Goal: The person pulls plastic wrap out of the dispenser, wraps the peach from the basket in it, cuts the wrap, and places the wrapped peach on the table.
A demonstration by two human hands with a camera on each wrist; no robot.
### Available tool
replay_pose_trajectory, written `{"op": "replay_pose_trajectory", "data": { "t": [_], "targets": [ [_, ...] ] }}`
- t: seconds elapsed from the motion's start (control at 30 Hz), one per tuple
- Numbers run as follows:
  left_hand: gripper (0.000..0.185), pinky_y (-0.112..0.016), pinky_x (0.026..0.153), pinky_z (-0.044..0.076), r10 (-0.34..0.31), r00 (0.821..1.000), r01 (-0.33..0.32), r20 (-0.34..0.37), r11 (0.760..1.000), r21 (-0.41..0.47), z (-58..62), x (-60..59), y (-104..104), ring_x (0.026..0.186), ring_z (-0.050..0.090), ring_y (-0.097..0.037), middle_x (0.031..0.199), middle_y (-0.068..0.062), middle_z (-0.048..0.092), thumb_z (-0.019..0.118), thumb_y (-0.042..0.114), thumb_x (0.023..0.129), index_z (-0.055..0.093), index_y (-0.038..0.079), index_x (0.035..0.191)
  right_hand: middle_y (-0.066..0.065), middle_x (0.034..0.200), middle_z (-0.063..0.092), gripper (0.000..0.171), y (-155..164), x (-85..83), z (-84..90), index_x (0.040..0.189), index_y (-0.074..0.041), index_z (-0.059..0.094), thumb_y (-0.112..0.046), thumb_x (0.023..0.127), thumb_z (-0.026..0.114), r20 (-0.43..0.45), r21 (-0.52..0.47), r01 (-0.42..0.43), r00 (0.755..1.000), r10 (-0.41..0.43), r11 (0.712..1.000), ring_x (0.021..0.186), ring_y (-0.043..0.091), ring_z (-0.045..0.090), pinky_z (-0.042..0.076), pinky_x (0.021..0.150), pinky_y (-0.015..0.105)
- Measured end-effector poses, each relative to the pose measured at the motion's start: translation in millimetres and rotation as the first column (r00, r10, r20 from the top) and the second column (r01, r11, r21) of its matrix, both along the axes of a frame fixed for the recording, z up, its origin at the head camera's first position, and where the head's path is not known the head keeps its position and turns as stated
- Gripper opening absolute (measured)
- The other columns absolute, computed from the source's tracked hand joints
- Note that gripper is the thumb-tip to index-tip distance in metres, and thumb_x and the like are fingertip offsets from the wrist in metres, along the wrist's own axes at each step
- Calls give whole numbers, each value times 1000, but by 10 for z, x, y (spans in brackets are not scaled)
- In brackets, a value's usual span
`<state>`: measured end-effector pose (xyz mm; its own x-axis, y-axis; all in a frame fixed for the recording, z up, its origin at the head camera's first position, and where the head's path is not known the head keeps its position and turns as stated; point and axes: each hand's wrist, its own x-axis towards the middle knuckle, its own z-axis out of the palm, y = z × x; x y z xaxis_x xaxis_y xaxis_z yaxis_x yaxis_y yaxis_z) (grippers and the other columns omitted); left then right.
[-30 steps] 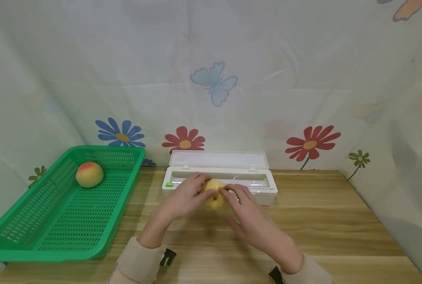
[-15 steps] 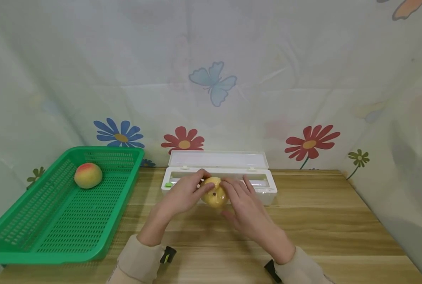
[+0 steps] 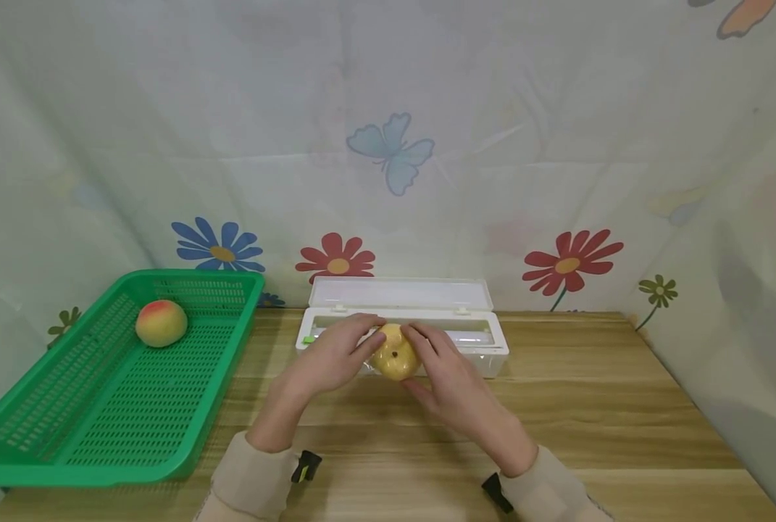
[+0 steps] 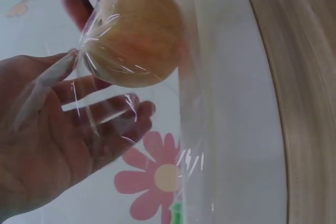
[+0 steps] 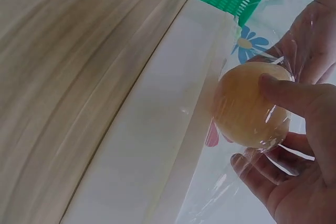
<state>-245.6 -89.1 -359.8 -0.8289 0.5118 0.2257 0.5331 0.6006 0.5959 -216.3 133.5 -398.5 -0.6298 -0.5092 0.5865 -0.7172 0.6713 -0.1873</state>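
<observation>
Both hands have drawn closer round the yellow apple since a second ago: the right hand, which then lay lower with its fingers spread over the fruit's near side, now cups it from the right with thumb and fingers curled against it. The left hand has shifted little; the left wrist view shows its fingers fairly straight and spread behind a sheet of clear cling film that clings to the apple, the thumb meeting a gathered fold of film at the fruit's side.

Held just above the wooden table, the apple sits in front of the white cling film dispenser, whose lid stands open against the flowered backdrop. Film stretches from the dispenser's front edge to the fruit, so little room is left between them.

To the left, the green basket holds a red-and-yellow apple in its far corner; a strip of bare wood separates its rim from the left forearm. Rightward, the tabletop runs free to the cloth wall.
</observation>
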Motion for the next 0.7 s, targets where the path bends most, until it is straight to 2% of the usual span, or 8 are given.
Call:
{"op": "replay_pose_trajectory", "data": {
  "t": [0.07, 0.1, 0.2, 0.3, 0.4, 0.47, 0.57, 0.7],
  "targets": [
    [43, -45, 101, 50, 26, 998, -27, -52, 999, -23, 22, 22, -13, 116, 61, -27, 133, -12, 60, 58, 28, 106, 58, 2, 140, 19, 142, 51, 80, 6, -8, -2, 144, 3, 49, -9, 77, 92, 12, -4, -3, 1000, 3, 1000, 129, 33, 52, 50, 101, 43],
    [43, -45, 99, 51, 39, 994, -42, -101, 999, -34, 38, 36, -17, 115, 61, -29, 132, -15, 59, 61, 27, 105, 57, 0, 139, 19, 142, 51, 81, 10, -15, -5, 145, 3, 49, -9, 77, 92, 15, -4, -5, 1000, 5, 1000, 129, 33, 52, 50, 102, 43],
    [39, -41, 89, 55, 60, 968, -66, -244, 998, -17, 96, 87, -6, 101, 62, -27, 118, -14, 60, 71, 22, 99, 62, 0, 131, 19, 143, 51, 82, 23, -34, -15, 146, 3, 48, -9, 77, 92, 15, -1, -12, 1000, 12, 1000, 130, 33, 52, 49, 103, 44],
    [28, -35, 80, 56, 19, 941, -18, -339, 1000, 7, 146, 146, 44, 90, 62, -22, 103, -8, 62, 80, 13, 91, 69, 2, 114, 20, 142, 52, 81, 37, -57, -20, 146, 5, 48, -9, 78, 91, 8, -12, -33, 999, 33, 999, 129, 34, 52, 49, 102, 45],
    [26, -30, 79, 56, -58, 928, 45, -368, 998, -44, 159, 195, 117, 90, 63, -20, 101, -5, 63, 85, 10, 86, 71, 3, 107, 20, 142, 52, 80, 52, -86, -29, 145, 6, 49, -9, 79, 90, 5, -39, -56, 998, 56, 998, 129, 35, 51, 49, 102, 46],
    [31, -29, 82, 56, -78, 924, 38, -374, 993, -114, 148, 213, 159, 94, 61, -19, 106, -5, 63, 86, 11, 85, 71, 3, 112, 19, 142, 52, 78, 60, -106, -37, 145, 7, 48, -9, 81, 89, 17, -59, -67, 998, 68, 996, 131, 35, 50, 48, 104, 46],
    [40, -27, 88, 54, -53, 925, -21, -375, 982, -189, 108, 211, 191, 103, 56, -18, 115, -4, 60, 87, 13, 85, 69, 4, 120, 18, 143, 52, 77, 72, -132, -55, 146, 7, 48, -10, 82, 88, 41, -80, -69, 997, 72, 994, 132, 34, 49, 45, 107, 46],
    [47, -28, 92, 53, -31, 927, -47, -374, 979, -196, 66, 189, 187, 111, 53, -20, 120, -4, 58, 89, 15, 82, 69, 5, 124, 18, 143, 53, 76, 75, -150, -63, 146, 6, 48, -10, 83, 87, 59, -92, -66, 996, 72, 994, 132, 34, 49, 44, 108, 46]
  ]
}}
